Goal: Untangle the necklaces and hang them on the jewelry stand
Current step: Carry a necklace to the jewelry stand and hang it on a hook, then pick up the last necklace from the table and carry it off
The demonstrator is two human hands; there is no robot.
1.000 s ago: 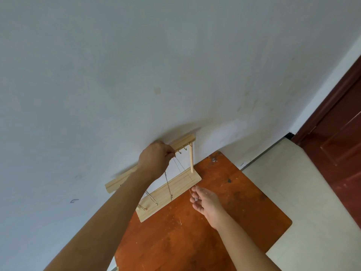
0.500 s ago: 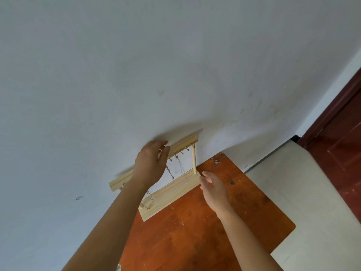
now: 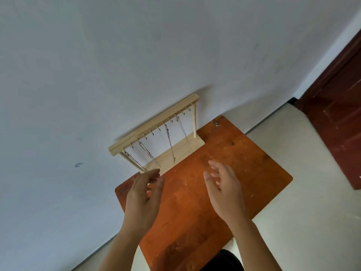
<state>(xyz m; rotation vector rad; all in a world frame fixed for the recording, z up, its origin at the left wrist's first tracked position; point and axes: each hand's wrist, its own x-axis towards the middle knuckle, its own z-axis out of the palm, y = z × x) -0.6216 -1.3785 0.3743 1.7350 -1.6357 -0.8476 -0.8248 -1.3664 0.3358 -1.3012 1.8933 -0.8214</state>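
Nearest, at the bottom edge: a dark rounded shape (image 3: pixel 222 260), too cropped to identify.

Next, two bare forearms reaching up and forward over an orange-brown wooden table (image 3: pixel 248 173) with a scuffed top.

Left hand (image 3: pixel 141 200): raised, palm turned inward, fingers loosely curved, empty. Fingertips (image 3: pixel 155 173) level with the near left corner of the stand's base; touching or just short of it, cannot tell.

Right hand (image 3: pixel 224 194): raised likewise, palm facing the left hand, fingers relaxed and spread, empty. Clear of the stand, above bare tabletop in front of the base's right half.

Beyond the hands, at the table's far edge against the wall: a pale wooden jewelry stand (image 3: pixel 156 122), upright. Long axis along the wall, running in the picture from lower left to upper right. Flat base (image 3: pixel 192 142) below, top bar above on two round posts, one at each end, with a row of small hooks (image 3: pixel 152 132) under the bar.

On the hooks: four thin necklaces (image 3: pixel 169 140), each on its own hook, spaced apart, hanging straight, lower ends down at the base. One by the left post, one a little to its right, two in the right half.

Farther back: a plain pale wall (image 3: pixel 117 55) with a small dark mark at left. To the right, cream floor (image 3: pixel 304 212) and a dark red door (image 3: pixel 340 118).
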